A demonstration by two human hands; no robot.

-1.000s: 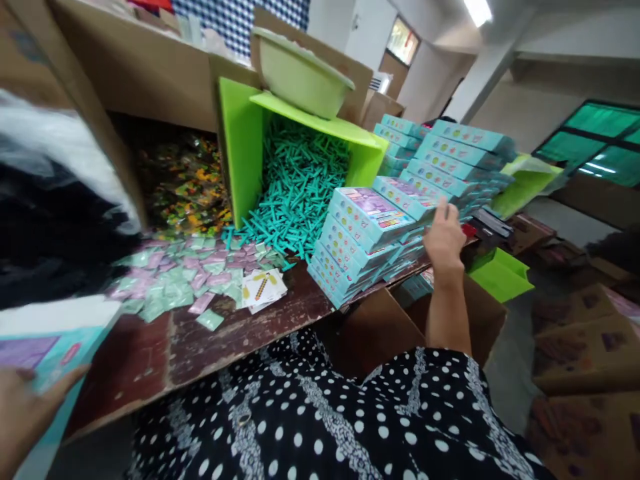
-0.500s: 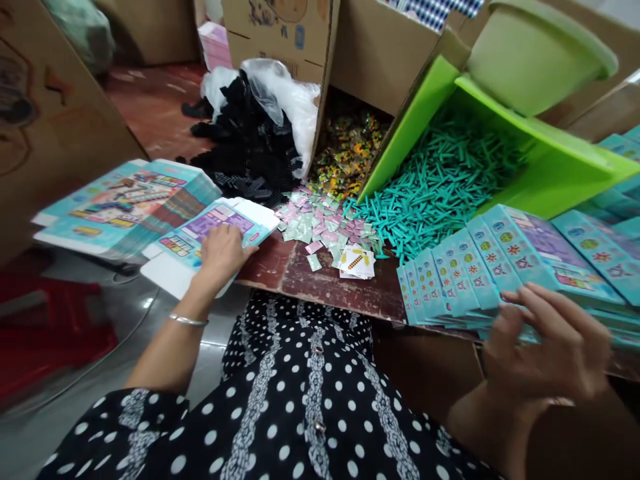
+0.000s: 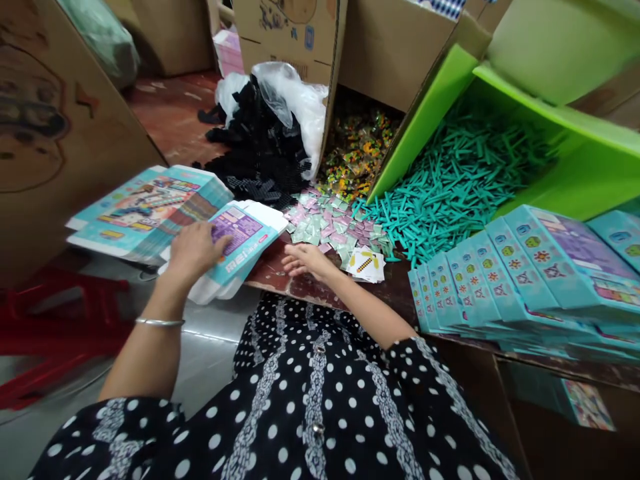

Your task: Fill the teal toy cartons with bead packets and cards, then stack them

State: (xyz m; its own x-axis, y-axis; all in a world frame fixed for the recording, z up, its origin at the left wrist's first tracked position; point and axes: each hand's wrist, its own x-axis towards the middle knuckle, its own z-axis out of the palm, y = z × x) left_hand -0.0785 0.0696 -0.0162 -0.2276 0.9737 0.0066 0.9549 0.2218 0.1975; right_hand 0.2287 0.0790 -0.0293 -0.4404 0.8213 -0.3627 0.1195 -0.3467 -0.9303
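A flat-looking turquoise and purple printed carton (image 3: 250,243) with white flaps lies tilted at the table's front edge. My left hand (image 3: 195,250) grips its left side, thumb on the printed face; the fingers under it are partly hidden. Just right of the carton, above the bare table edge, is my right hand (image 3: 306,259), its fingers apart and nothing in them. Close to that hand are small pink and pale green sachets (image 3: 325,223) and a little pile of white cards (image 3: 367,265) showing a pickaxe picture.
A stack of flat cartons (image 3: 145,203) lies at left. Behind are black plastic pieces (image 3: 265,153), a cardboard box of orange-and-green packets (image 3: 357,157) and a green bin (image 3: 585,150) spilling teal sticks (image 3: 450,187). Rows of filled-out cartons (image 3: 480,273) lean at right. A red stool (image 3: 65,320) stands below.
My right hand has swung from the leaning cartons at right to beside the left carton. My left hand has shifted to the carton's left side, and the carton is turned and tilted.
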